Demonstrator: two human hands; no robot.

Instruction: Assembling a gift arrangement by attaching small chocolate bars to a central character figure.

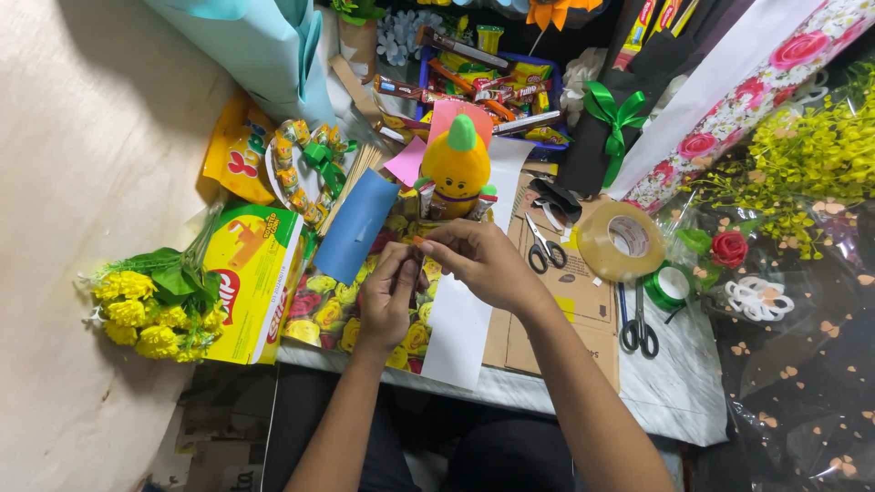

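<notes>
1. two hands meet just below the yellow plush toy. left hand & right hand pinch smth tiny btwn fingertips; too small to tell what it is.
2. it sits over the flower-print paper, near the white paper strip.
3. looks light & thin, prob bendy, easy to drop. best held by fingertips.
4. scissors & tape roll lie just right of the hands.

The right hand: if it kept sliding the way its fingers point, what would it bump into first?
The right hand points toward the left hand, their fingertips nearly meeting, so it would probably meet those fingers first. Beyond them lies the blue paper sheet. Depth is hard to judge from above.
</notes>
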